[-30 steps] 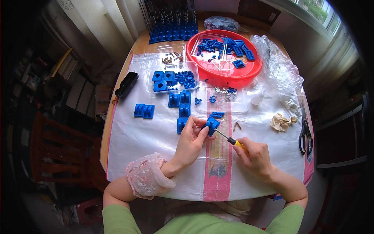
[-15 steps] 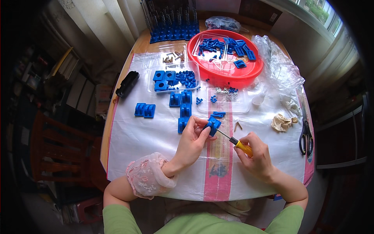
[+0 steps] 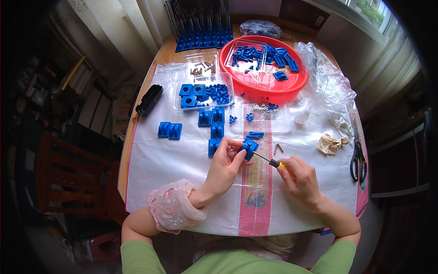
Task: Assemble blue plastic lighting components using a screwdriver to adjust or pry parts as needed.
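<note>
Between the thumb and fingers of my left hand (image 3: 225, 165) is a blue plastic bracket (image 3: 248, 147), raised above the covered table. My right hand (image 3: 299, 180) is closed round the yellow handle of a screwdriver (image 3: 275, 163). Its thin metal shaft reaches left to the bracket's right side; the tip's exact seat is too small to make out. Beside my left fingers, more blue brackets (image 3: 217, 131) stand in a column. Just beyond the held bracket lie small blue lever-like parts (image 3: 255, 135). Two brass-coloured screws (image 3: 278, 148) rest to the right of it.
A clear box (image 3: 204, 106) holds blue blocks and small parts. Behind it are loose screws (image 3: 203, 68) and a red basin (image 3: 292, 91) of blue pieces. Black scissors (image 3: 358, 162), crumpled paper (image 3: 332, 144) and plastic bags (image 3: 326, 82) lie right; a black case (image 3: 149, 99) lies left.
My right fingers have shifted round the screwdriver's handle, covering more of its yellow part. My left hand and the bracket stay nearly in place.
</note>
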`<state>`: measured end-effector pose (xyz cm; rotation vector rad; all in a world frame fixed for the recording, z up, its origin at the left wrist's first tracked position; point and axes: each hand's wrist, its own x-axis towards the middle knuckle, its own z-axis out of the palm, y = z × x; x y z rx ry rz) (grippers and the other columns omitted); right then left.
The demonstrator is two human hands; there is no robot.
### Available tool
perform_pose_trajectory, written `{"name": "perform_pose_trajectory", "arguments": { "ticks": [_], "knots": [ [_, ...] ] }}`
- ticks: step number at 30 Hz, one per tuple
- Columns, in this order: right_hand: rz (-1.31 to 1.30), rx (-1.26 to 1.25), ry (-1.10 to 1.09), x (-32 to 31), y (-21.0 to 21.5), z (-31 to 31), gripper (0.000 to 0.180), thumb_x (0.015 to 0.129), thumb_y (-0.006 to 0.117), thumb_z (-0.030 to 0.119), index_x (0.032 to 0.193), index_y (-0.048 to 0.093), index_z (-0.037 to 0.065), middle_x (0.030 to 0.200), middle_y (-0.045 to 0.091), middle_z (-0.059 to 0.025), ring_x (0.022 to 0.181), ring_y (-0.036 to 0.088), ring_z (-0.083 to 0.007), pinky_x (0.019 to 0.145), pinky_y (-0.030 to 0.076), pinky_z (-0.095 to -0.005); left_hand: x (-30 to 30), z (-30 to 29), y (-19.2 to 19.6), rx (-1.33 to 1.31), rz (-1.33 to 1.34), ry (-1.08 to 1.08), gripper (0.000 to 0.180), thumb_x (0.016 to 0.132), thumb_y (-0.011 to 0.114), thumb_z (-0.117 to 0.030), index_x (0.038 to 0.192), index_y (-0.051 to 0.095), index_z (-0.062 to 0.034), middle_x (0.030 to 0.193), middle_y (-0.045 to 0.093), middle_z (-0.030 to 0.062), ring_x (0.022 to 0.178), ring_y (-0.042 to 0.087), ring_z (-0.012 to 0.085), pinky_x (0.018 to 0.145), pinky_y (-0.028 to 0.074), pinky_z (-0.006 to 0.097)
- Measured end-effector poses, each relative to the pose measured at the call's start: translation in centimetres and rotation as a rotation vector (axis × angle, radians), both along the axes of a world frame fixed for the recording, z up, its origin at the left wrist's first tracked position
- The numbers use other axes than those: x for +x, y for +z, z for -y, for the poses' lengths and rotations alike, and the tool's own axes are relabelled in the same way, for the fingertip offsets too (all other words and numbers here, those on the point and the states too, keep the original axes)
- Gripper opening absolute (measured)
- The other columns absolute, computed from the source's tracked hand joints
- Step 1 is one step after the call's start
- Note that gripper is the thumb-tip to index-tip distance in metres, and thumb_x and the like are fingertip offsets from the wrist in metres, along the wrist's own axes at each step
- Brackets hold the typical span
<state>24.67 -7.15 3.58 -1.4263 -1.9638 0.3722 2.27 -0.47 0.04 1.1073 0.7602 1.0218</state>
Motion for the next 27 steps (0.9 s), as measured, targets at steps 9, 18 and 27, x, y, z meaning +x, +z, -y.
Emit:
{"name": "perform_pose_trajectory", "arguments": {
  "ticks": [9, 18, 27],
  "knots": [
    [-0.027, 0.080, 0.030, -0.10, 0.21, 0.53, 0.022, 0.082, 0.078, 0.004, 0.096, 0.062, 0.000, 0.083, 0.065, -0.0145, 0.067, 0.068, -0.0295, 0.055, 0.052, -0.0383, 0.04, -0.05, -0.12, -0.004, -0.007, -0.004, 0.012, 0.103, 0.052, -0.002, 0.114, 0.046, -0.0010, 0.111, 0.059, 0.0078, 0.101, 0.065, 0.0121, 0.089, 0.062, 0.031],
    [0.065, -0.036, -0.004, 0.08, -0.37, 0.48, 0.014, 0.091, 0.073, 0.018, 0.093, 0.068, 0.004, 0.064, 0.066, -0.0097, 0.051, 0.063, -0.0265, 0.048, 0.046, -0.0370, 0.00, -0.06, -0.20, -0.002, -0.008, -0.001, 0.012, 0.104, 0.052, -0.003, 0.114, 0.046, -0.0009, 0.111, 0.058, 0.0078, 0.100, 0.065, 0.0123, 0.088, 0.062, 0.032],
    [-0.022, -0.019, 0.035, -0.06, 0.08, 0.06, 0.018, 0.089, 0.073, 0.012, 0.099, 0.064, 0.001, 0.083, 0.063, -0.0149, 0.065, 0.065, -0.0315, 0.055, 0.050, -0.0413, 0.01, 0.05, -0.06, -0.010, -0.010, 0.000, 0.012, 0.103, 0.053, -0.002, 0.114, 0.047, -0.0011, 0.110, 0.058, 0.0073, 0.101, 0.065, 0.0124, 0.088, 0.062, 0.032]
  ]
}}
